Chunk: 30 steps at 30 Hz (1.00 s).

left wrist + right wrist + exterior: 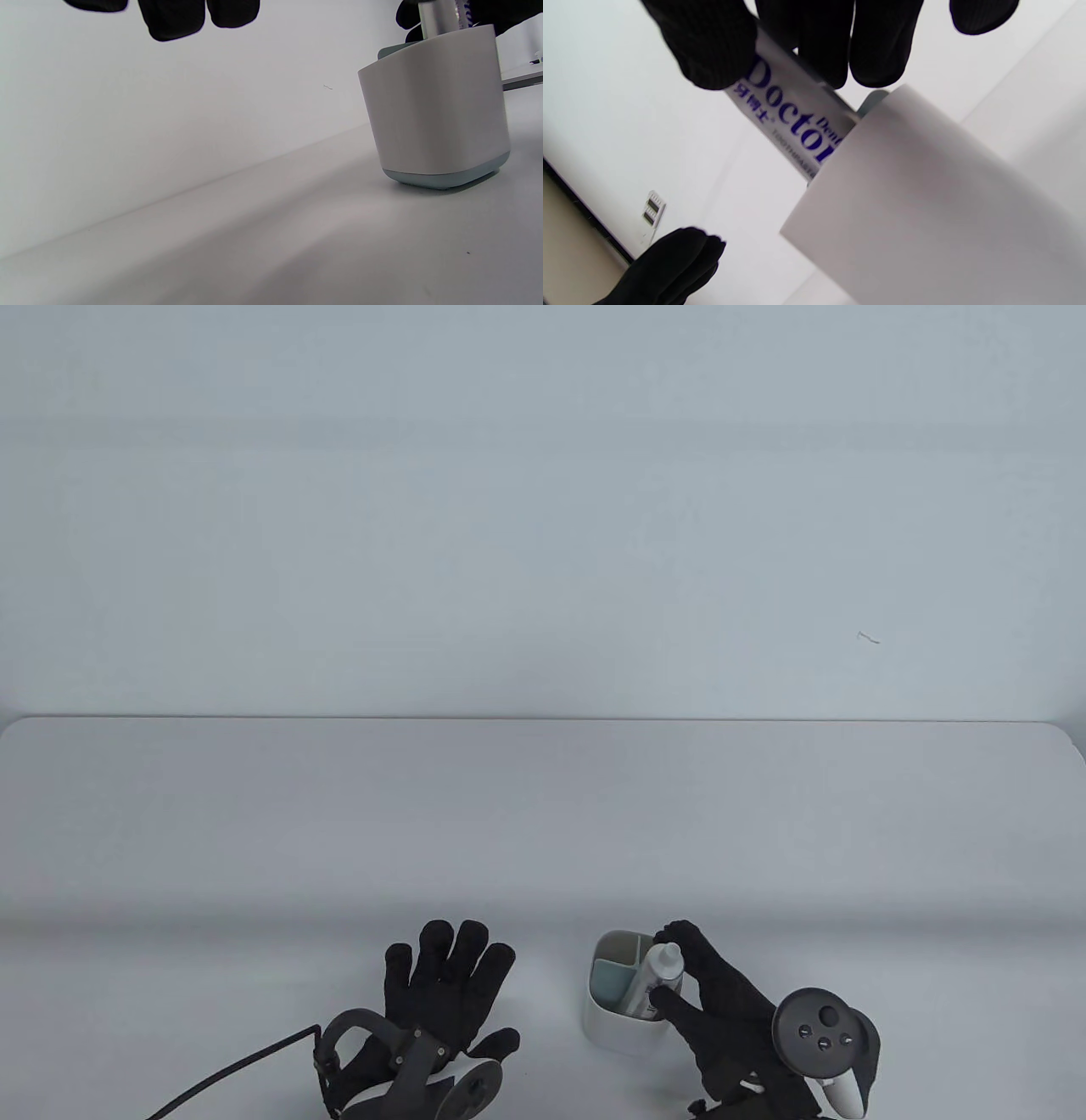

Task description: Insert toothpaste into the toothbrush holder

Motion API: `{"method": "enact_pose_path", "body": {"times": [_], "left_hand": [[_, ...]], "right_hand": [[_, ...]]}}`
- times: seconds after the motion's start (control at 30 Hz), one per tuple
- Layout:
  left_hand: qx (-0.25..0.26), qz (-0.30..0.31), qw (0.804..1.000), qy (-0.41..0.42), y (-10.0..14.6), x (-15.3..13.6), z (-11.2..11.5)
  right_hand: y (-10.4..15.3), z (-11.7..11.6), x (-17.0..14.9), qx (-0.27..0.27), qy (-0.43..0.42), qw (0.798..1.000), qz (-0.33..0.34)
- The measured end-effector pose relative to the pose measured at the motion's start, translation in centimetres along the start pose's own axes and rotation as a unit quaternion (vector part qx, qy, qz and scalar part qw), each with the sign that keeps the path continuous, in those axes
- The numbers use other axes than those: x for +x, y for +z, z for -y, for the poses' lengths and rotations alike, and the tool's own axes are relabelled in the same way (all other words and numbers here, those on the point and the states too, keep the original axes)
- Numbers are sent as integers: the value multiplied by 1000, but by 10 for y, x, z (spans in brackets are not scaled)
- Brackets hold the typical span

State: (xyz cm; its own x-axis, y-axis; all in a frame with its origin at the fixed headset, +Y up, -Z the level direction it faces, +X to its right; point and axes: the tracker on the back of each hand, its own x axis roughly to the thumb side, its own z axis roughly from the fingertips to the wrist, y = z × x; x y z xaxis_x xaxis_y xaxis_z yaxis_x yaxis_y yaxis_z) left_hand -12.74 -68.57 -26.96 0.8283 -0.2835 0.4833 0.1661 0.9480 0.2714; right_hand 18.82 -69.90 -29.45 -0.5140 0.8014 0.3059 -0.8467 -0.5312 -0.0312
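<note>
At the lower left of centre in the table view, the left hand [445, 984] lies flat on the tabletop [543, 831] with its gloved fingers spread wide and holding nothing, a tracker [399, 1069] strapped across its back and a dark cable [237, 1073] trailing off toward the bottom left corner. Just to its right, well apart from those fingers, stands the toothbrush holder [615, 1010], a white, rounded cup with a pale blue-grey base and inner dividers. The toothpaste [655, 980] stands tilted in the holder's right-hand part, its lower end inside and its white cap pointing up above the rim. In the right wrist view the tube's printed blue lettering shows above the holder's wall, with gloved fingers [712, 46] on both sides of it. The right hand [721, 1001] reaches in from the lower right and pinches the tube's upper part between thumb and fingers, its own tracker [823, 1035] at the far lower right.
</note>
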Motion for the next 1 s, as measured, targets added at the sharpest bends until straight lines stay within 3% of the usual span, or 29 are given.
{"method": "enact_pose_path", "body": {"times": [0.3,0.5,0.63,0.73,1.0], "left_hand": [[0,-1,1000,0,0,-1,0],[11,-4,1000,7,2,-5,-3],[21,-11,1000,4,3,-13,-4],[20,-19,1000,4,3,-19,-1],[18,-26,999,1,3,-26,-1]], "right_hand": [[0,4,-1,14,-3,1000,-1],[1,19,7,9,3,999,31],[2,46,10,-49,71,995,42],[2,53,6,-76,132,988,36],[-3,40,6,-21,290,956,23]]}}
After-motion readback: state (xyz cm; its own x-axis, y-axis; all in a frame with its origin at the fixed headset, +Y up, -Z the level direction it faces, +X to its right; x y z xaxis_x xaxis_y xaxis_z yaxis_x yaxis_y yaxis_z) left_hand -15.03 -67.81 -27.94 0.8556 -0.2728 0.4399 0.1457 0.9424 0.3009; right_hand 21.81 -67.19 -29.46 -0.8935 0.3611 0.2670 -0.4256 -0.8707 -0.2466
